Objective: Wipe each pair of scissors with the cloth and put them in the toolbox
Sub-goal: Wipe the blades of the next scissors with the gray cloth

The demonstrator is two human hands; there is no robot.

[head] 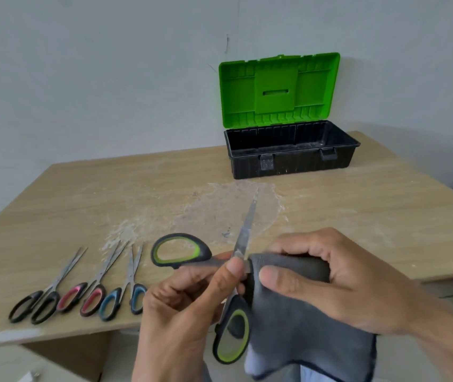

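Three pairs of scissors (79,285) lie in a row on the table (82,194) left of my hands; the toolbox (291,153) (lid up) stands behind, by the wall (95,78).

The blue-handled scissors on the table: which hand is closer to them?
Left. The left hand, holding the green-handled scissors, sits just right of the blue-handled scissors. The right hand, gripping the grey cloth, is farther right.

Opened scissors (243,244) against cloth (302,321) (both hands)
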